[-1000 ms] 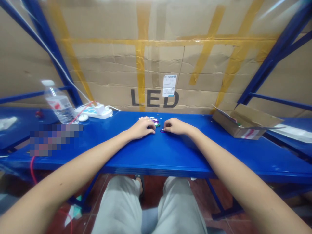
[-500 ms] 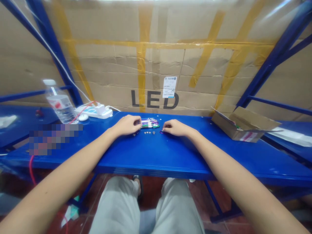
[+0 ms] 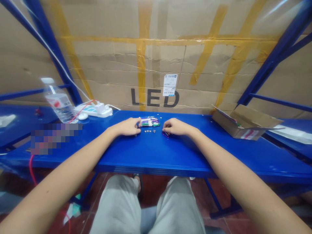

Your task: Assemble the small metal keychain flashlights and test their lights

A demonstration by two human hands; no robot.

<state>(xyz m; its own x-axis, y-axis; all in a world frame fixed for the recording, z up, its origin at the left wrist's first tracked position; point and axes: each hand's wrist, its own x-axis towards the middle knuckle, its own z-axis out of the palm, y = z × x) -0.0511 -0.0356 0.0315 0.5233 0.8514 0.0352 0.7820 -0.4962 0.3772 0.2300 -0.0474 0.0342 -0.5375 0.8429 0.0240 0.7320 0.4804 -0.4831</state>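
Can read one word clean: LED [image 3: 153, 98], big black capitals on the cardboard wall [image 3: 117, 71] behind the blue tabletop [image 3: 156, 152]. Also see a white label [image 3: 170, 85] stuck there, overlapping the top of the D. Can make out blue blocks at top right and bottom, dark print rows and a barcode-like strip; can't read the print, too small.

At left, see a bottle [image 3: 58, 104] with white cap and a wrap marked in red; can't make out a brand. Just beside it, see a white power strip [image 3: 95, 112] with blue panels and an adapter [image 3: 99, 107] plugged in. At right, see a cardboard box [image 3: 251, 130], flaps up, with a pinkish-red and white sticker [image 3: 249, 134] on the near side; can't read that either.

See right hand [image 3: 175, 126] with fingers [image 3: 166, 124] pinched together on a purple clip [image 3: 166, 134], held low at the tabletop. See left hand [image 3: 129, 126] curled at the left end of a row of shiny coloured clips [image 3: 149, 122]; can't judge finger gap or grip there. Can place that row between both hands, green nearest, purple behind. Just in front, see small shiny round pieces [image 3: 149, 131] in a short line.
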